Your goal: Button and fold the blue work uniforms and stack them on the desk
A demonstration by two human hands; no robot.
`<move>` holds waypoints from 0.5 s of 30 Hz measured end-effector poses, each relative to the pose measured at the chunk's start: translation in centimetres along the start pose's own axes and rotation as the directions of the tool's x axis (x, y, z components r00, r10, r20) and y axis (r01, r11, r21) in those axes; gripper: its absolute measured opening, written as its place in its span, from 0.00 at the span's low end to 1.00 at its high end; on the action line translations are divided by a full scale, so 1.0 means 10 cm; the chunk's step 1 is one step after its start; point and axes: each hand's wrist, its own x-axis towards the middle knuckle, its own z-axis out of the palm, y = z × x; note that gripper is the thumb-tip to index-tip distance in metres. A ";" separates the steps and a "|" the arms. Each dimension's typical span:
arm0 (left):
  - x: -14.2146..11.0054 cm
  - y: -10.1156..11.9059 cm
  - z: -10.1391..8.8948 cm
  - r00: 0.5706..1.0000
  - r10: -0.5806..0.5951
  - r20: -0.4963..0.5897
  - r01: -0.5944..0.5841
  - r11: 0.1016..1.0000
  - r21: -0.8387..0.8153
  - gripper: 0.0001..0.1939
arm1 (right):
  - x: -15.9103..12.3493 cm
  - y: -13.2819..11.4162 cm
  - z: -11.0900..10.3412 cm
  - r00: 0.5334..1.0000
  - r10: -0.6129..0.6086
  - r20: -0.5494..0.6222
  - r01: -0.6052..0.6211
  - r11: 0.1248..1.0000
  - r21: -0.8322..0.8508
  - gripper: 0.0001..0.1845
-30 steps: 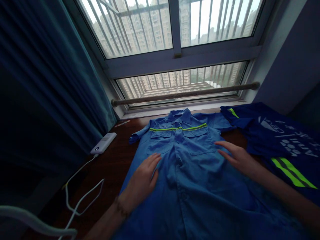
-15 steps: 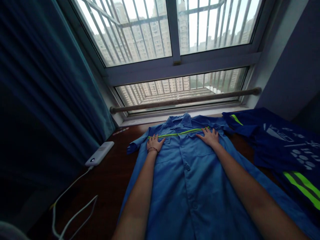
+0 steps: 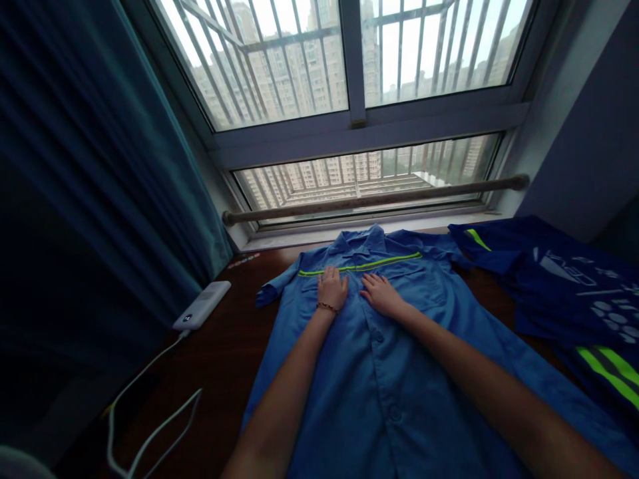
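A blue work shirt (image 3: 379,372) with a yellow-green reflective stripe across the chest lies face up and buttoned on a dark wooden table (image 3: 224,359), collar toward the window. My left hand (image 3: 332,288) rests flat and open on the chest just left of the button placket. My right hand (image 3: 379,293) lies flat and open just right of the placket. Both hands sit close together below the stripe, with a bracelet on my left wrist.
A darker blue garment (image 3: 574,293) with reflective stripes and white print lies at the right. A white power bank (image 3: 202,305) with a white cable (image 3: 150,412) sits at the left. A teal curtain (image 3: 100,199) hangs left; a barred window and a wooden rod (image 3: 374,198) run behind.
My hands went from mid-shirt up to the chest stripe, spread wide apart, and have now drawn inward to the placket, slightly below the stripe.
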 end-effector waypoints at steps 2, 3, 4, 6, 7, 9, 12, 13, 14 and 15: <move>-0.08 0.22 0.00 0.993 0.120 0.014 -0.119 0.992 -0.046 0.24 | 0.07 0.03 0.01 1.000 -0.001 0.010 0.001 1.000 0.013 0.20; -0.12 0.31 0.01 0.985 0.173 0.024 -0.171 0.983 -0.066 0.24 | 0.12 0.08 0.00 1.000 0.002 0.015 -0.002 1.000 0.017 0.19; -0.16 0.38 0.02 0.977 0.208 0.041 -0.204 0.975 -0.082 0.25 | 0.19 0.13 -0.03 1.000 0.004 0.021 -0.005 1.000 0.021 0.17; -0.22 0.46 0.05 0.967 0.242 0.086 -0.233 0.967 -0.101 0.28 | 0.36 0.24 -0.08 1.000 0.016 0.017 -0.016 1.000 0.021 0.16; -0.23 0.48 0.07 0.964 0.244 0.108 -0.233 0.967 -0.105 0.29 | 0.45 0.28 -0.09 1.000 0.021 0.005 -0.021 1.000 0.021 0.16; -0.25 0.47 0.09 0.960 0.244 0.138 -0.231 0.967 -0.104 0.30 | 0.63 0.31 -0.09 1.000 0.016 -0.017 -0.015 1.000 0.027 0.18; -0.24 0.43 0.09 0.957 0.248 0.153 -0.235 0.967 -0.097 0.31 | 0.81 0.31 -0.01 0.999 -0.021 -0.030 0.022 0.999 0.042 0.16; -0.24 0.42 0.09 0.955 0.251 0.158 -0.238 0.966 -0.096 0.32 | 0.85 0.30 0.02 0.999 -0.025 -0.033 0.027 0.999 0.043 0.16; -0.24 0.42 0.08 0.953 0.255 0.163 -0.242 0.966 -0.095 0.32 | 0.87 0.30 0.05 0.999 -0.022 -0.038 0.023 0.999 0.041 0.17; -0.23 0.41 0.08 0.951 0.259 0.169 -0.246 0.965 -0.093 0.33 | 0.88 0.30 0.08 0.999 -0.014 -0.045 0.015 0.999 0.038 0.18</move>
